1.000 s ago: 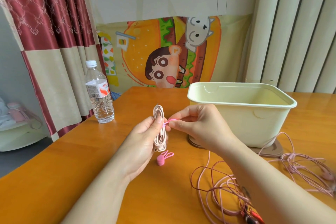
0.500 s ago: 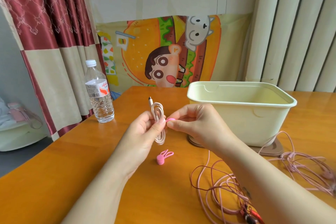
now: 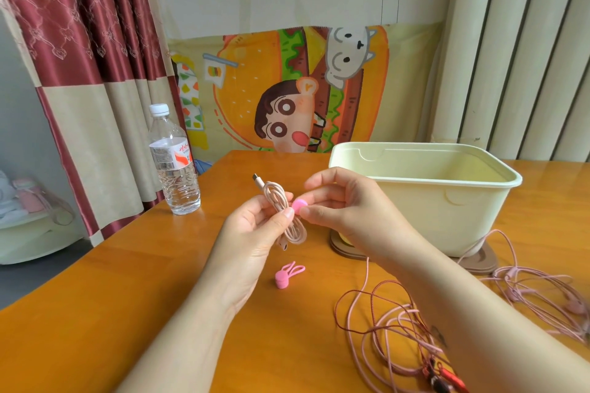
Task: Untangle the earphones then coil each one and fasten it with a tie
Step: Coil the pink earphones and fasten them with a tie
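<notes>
Above the glossy orange wooden table (image 3: 111, 297), the main risk lies in the small coiled bundle of pale pink earphone cable (image 3: 295, 230). It is held only by a pinch at its waist, so if the left hand (image 3: 252, 233) slackens while the tie goes round, 1 or 2 loops could spring loose and the coil would need rewinding. The round bright pink silicone tie (image 3: 299, 205) could also slip from the fingertips. It might close on only part of the bundle, leaving the metal plug end poking out at the top and the earbud dangling below. A dropped coil could land near the loose tangle of pink and dark red cords (image 3: 392, 329) at the lower right and snag in it.

The left hand grasps the coil upright, thumb pressed across its front and fingers curled behind. The right hand (image 3: 348, 209) pinches the tie between thumb and forefinger, right against the coil's side, its other fingers arched above. A 2nd pink rabbit-eared tie (image 3: 287, 274) lies on the table just below both hands, untouched.
</notes>
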The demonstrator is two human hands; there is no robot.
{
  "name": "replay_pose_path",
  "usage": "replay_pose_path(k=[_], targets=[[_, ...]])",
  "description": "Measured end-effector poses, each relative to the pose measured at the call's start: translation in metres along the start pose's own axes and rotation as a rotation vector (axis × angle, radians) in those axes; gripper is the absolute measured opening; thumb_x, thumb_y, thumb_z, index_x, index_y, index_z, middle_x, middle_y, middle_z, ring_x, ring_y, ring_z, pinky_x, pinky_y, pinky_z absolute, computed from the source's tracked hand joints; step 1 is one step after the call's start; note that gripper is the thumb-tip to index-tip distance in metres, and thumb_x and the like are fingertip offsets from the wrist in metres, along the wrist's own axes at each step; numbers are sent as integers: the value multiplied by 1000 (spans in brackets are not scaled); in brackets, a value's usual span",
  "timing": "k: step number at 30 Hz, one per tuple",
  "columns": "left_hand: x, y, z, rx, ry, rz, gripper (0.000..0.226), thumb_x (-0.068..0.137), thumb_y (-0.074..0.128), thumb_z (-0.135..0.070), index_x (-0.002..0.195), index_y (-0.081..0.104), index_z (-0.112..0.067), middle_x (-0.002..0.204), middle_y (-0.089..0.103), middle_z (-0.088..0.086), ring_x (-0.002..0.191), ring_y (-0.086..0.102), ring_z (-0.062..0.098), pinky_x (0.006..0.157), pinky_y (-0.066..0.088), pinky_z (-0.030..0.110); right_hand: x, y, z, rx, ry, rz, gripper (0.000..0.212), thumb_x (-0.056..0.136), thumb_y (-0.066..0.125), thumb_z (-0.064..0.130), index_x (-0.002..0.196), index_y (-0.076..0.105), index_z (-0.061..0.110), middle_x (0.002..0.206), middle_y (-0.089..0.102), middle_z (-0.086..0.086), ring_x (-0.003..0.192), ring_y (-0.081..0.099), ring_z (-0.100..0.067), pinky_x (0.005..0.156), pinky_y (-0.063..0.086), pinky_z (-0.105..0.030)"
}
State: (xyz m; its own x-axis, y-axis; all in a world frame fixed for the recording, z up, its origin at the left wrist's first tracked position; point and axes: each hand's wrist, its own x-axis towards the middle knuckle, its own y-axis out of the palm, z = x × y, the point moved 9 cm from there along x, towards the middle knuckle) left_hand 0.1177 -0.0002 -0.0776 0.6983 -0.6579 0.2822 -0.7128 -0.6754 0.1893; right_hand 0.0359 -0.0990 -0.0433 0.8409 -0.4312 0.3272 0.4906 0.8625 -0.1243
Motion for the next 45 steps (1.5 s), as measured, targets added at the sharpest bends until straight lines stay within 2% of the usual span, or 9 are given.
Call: replay_pose_path(k=[8,13,19,23,29,36,39,41,45], targets=[[0,2,10,-8,-53,1,20,75,65,-14,95,65,-17,80,71,-1,76,63,13,66,44,27,0,1,3,-115,-81,0,18,79,71,1,83,60,14,79,69,-7,71,66,-13,71,55,-23],[-3,9,15,-150,-164,29,21,69,65,-18,88,71,-14,70,62,3,60,56,15,59,31,30,0,1,1,-29,-51,85,16,79,70,0,90,63,10,82,70,-3,75,65,-12,74,55,-22],[-7,8,25,-212,-324,37,17,76,62,-20,81,74,-10,60,53,6,52,53,18,55,21,34,-3,9,10,-311,-167,132,16,79,74,6,92,70,12,85,73,-5,72,65,-9,72,55,-23],[-9,10,31,-210,-401,63,15,74,64,-23,73,77,-16,58,53,5,53,52,20,57,23,35,-4,11,14,-403,-220,142,13,78,75,9,91,71,11,81,72,-3,71,66,-11,70,54,-22],[-16,15,38,-387,-520,53,11,70,66,-17,68,76,-12,63,61,2,56,62,12,93,44,43,-6,10,18,-524,-322,130,10,80,74,19,85,72,11,78,71,3,71,65,-12,65,52,-23],[-17,20,44,-441,-544,69,10,68,68,-19,69,76,-13,66,63,1,60,64,10,89,46,41,-3,8,16,-604,-361,112,11,82,72,22,86,72,11,80,69,2,74,62,-10,65,49,-20],[-15,17,39,-347,-482,105,14,68,69,-19,78,77,-12,68,63,2,61,62,11,87,46,43,-3,8,11,-548,-252,193,15,82,71,25,87,70,11,79,72,-1,73,66,-13,70,54,-30],[-11,16,29,-149,-371,186,27,71,74,-20,97,74,-15,72,64,4,60,59,18,71,41,42,-2,4,7,-419,-135,206,31,75,73,34,94,68,10,84,73,-3,76,67,-13,76,54,-34],[-6,15,15,411,-114,254,49,70,79,-27,115,59,-29,90,74,-1,83,67,30,75,49,51,-2,2,0,-431,-68,177,48,76,76,31,119,59,19,94,69,0,73,57,1,67,48,-14]])
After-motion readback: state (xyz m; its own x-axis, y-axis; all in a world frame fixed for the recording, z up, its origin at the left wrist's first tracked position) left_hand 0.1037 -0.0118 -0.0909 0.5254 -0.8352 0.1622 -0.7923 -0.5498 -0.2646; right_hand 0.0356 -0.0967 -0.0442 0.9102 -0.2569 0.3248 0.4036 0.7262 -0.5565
